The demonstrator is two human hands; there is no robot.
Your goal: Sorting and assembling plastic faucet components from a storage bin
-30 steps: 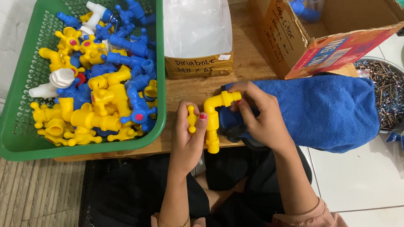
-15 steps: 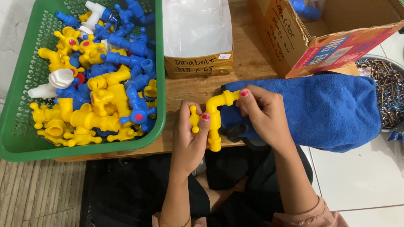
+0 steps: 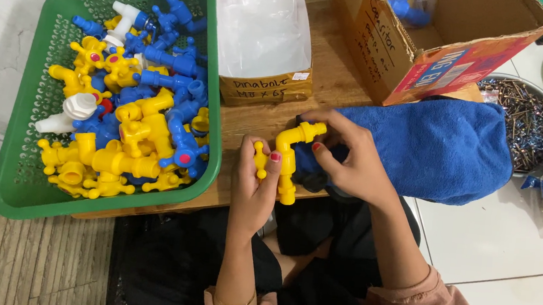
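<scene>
My left hand (image 3: 252, 183) grips a yellow plastic tap (image 3: 287, 157) by its handle and body, just above the wooden table's front edge. My right hand (image 3: 349, 159) holds the tap's curved spout from the right, with fingers also touching a blue cloth (image 3: 435, 147) that lies on the table beside it. Part of the cloth is bunched dark under my right palm.
A green basket (image 3: 14, 176) at the left holds several yellow, blue and white plastic taps. Behind my hands stand a small carton with a clear plastic bag (image 3: 263, 27) and an open cardboard box (image 3: 438, 43). A bowl of screws (image 3: 529, 123) sits at the right.
The yellow tap has stayed between both hands. My right fingers have shifted slightly along the spout; otherwise little has moved.
</scene>
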